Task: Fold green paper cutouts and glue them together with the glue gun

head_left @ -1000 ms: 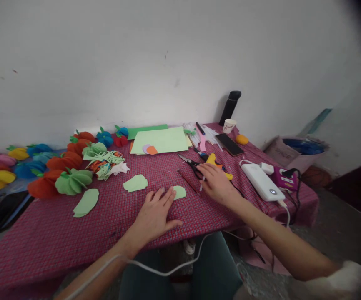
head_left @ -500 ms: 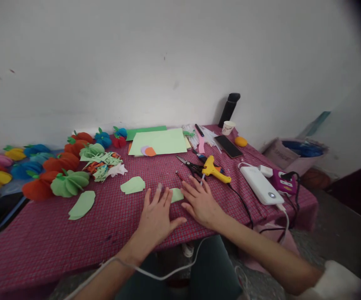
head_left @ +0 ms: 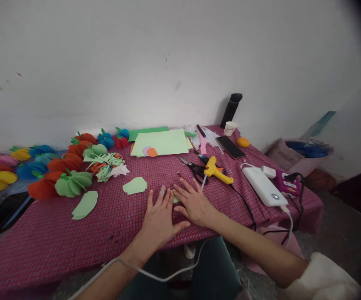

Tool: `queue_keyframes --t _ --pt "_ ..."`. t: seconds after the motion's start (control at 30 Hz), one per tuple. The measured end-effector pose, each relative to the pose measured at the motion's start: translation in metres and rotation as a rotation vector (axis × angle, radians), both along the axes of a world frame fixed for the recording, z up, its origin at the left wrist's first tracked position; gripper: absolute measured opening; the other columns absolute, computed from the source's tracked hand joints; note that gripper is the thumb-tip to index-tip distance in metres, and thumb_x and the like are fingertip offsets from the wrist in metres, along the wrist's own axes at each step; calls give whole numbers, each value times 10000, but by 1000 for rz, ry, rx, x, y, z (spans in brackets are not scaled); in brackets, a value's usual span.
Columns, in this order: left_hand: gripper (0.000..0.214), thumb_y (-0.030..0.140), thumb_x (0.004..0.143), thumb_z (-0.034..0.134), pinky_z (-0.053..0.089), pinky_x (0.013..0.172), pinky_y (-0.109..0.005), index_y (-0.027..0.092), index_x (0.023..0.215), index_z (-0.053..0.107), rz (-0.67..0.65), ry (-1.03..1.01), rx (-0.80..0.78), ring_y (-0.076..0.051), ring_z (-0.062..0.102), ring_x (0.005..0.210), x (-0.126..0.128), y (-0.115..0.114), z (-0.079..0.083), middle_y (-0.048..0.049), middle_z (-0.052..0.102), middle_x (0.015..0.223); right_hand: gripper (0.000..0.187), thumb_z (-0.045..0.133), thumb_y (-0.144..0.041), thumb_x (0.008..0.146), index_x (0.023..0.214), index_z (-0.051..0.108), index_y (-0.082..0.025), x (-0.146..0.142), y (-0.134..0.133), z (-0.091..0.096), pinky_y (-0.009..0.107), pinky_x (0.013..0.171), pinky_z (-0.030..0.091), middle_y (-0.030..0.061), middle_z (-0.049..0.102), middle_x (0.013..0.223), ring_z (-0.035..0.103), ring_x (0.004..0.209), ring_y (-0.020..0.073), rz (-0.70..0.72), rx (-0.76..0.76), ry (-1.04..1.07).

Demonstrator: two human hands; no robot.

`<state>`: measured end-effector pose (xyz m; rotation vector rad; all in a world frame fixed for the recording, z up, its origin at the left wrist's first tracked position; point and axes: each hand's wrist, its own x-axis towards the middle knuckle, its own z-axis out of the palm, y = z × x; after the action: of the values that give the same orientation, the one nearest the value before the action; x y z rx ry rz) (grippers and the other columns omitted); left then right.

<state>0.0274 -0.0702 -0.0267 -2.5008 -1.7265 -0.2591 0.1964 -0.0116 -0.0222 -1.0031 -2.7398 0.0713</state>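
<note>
Both palms face down at the table's near edge. My left hand [head_left: 158,214] lies with fingers spread, its fingertips at the left side of a light green paper piece [head_left: 176,199]. Over the right part of that piece rests my right hand [head_left: 196,203], fingers stretched out, hiding most of the paper. To the left lie two more light green cut-outs, a nearer paper piece [head_left: 135,186] and a farther paper piece [head_left: 86,205]. A yellow glue gun [head_left: 216,171] sits just beyond my right hand, with black scissors [head_left: 196,168] beside it.
Paper pumpkins in several colours [head_left: 73,183] crowd the left side near a pile of paper scraps [head_left: 108,166]. Green sheets [head_left: 164,141] lie at the back. On the right are a phone [head_left: 230,147], a white power bank [head_left: 263,186], a purple socket block [head_left: 287,183] and cables.
My right hand has slid left towards my left hand and now covers more of the green paper piece. The view has shifted slightly.
</note>
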Motion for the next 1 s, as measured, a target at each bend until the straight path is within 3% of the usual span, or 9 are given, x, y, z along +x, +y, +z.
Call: queue_keyframes --t 0.37,0.53,1.0 --pt "858 697 795 285 27 1088 -596 97 1409 281 -12 -29 -4 -313 148 1381 -2 3 -7 -141 311 1465 695 285 -621 879 1390 360 -155 5 -2 6 544 1101 -11 101 433 1403 118 1388 262 52 -22 -34" --pt "800 650 824 280 5 1082 -610 103 1408 279 -43 -13 -39 -302 118 1388 -2 3 -7 -123 305 1470 659 294 -584 896 1385 364 -149 6 -5 8 560 1097 -7 100 434 1403 133 1384 255 59 -6 -62" --pt "903 742 771 253 32 1082 -608 118 1424 244 -81 -21 -95 -310 160 1380 -2 -6 -1 -154 258 1484 651 285 -578 903 1385 358 -147 11 -22 1 554 1106 13 89 409 1421 185 1375 237 45 -5 -34"
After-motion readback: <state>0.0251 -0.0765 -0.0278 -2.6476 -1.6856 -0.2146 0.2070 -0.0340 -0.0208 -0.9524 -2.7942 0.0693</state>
